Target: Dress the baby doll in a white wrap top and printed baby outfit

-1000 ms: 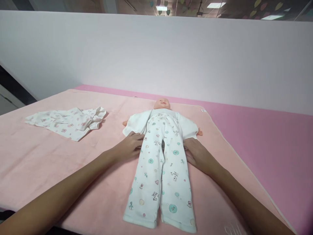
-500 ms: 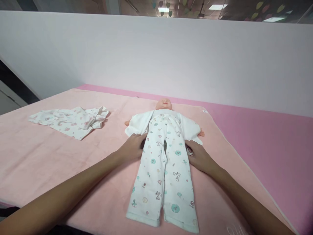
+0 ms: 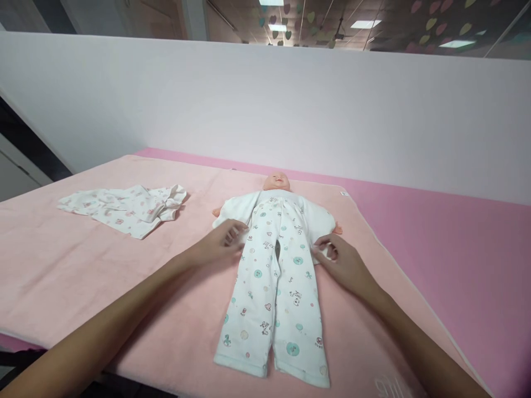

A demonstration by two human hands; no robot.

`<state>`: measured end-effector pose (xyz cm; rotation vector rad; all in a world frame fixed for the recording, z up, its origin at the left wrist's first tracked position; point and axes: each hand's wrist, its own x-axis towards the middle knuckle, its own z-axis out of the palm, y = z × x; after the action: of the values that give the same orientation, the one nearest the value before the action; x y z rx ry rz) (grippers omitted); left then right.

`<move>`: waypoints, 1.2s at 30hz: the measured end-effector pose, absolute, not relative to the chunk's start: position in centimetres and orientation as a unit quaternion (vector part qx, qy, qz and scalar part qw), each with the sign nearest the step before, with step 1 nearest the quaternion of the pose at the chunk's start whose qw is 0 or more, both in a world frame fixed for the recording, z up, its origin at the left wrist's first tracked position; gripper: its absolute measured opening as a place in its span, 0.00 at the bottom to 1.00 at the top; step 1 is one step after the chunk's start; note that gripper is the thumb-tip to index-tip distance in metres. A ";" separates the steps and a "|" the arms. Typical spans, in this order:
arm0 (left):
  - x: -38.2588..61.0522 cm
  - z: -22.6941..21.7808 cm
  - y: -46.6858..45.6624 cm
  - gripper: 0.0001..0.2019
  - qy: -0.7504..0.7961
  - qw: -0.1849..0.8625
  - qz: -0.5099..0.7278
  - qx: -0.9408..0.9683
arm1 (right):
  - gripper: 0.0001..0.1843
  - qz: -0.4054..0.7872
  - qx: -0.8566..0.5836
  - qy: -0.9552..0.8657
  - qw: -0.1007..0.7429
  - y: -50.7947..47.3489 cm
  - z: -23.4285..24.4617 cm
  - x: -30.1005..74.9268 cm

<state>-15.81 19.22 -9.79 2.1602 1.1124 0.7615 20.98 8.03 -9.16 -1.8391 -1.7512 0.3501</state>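
A baby doll (image 3: 277, 181) lies on its back, its head at the far end. It wears a white long-sleeved top (image 3: 318, 215). Over its front lie white baby trousers (image 3: 257, 273) with teal dots and small animal prints, legs toward me and a gap at the crotch. My left hand (image 3: 224, 237) is at the trousers' left edge, its curled fingers around white cloth that looks like the top's hem. At the right edge my right hand (image 3: 338, 260) pinches white cloth between thumb and fingers. The doll's legs are hidden.
A second white printed baby garment (image 3: 128, 207) lies crumpled on the left of the pink blanket (image 3: 178, 309). Beyond the blanket, the pink surface (image 3: 435, 243) shows at the right and back. A white partition (image 3: 265, 105) stands behind.
Both hands have drawn back slightly from beneath the trousers' sides, bringing fingers and white cloth more into view. The camera view has tilted slightly upward. The doll stays in place.
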 end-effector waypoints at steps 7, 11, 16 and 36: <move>-19.5 -10.4 22.5 0.22 0.630 0.125 0.237 0.729 | 0.27 0.075 -0.808 -0.544 0.216 9.7 -10.0 25.1; -18.9 -10.6 24.2 0.17 0.625 0.171 0.201 0.735 | 0.24 0.184 -0.777 -0.569 0.199 11.2 -9.6 25.7; -16.2 -7.1 24.6 0.13 0.552 0.262 0.385 0.692 | 0.18 0.245 -0.685 -0.543 0.419 13.2 -5.4 23.7; -14.1 -10.1 17.7 0.11 0.401 0.135 0.284 0.860 | 0.13 0.119 -0.641 -0.674 0.346 8.3 -8.0 17.0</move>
<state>-14.08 17.74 -10.07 2.4915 1.1623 0.8229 16.99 8.29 -8.04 -1.6645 -1.7506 0.3097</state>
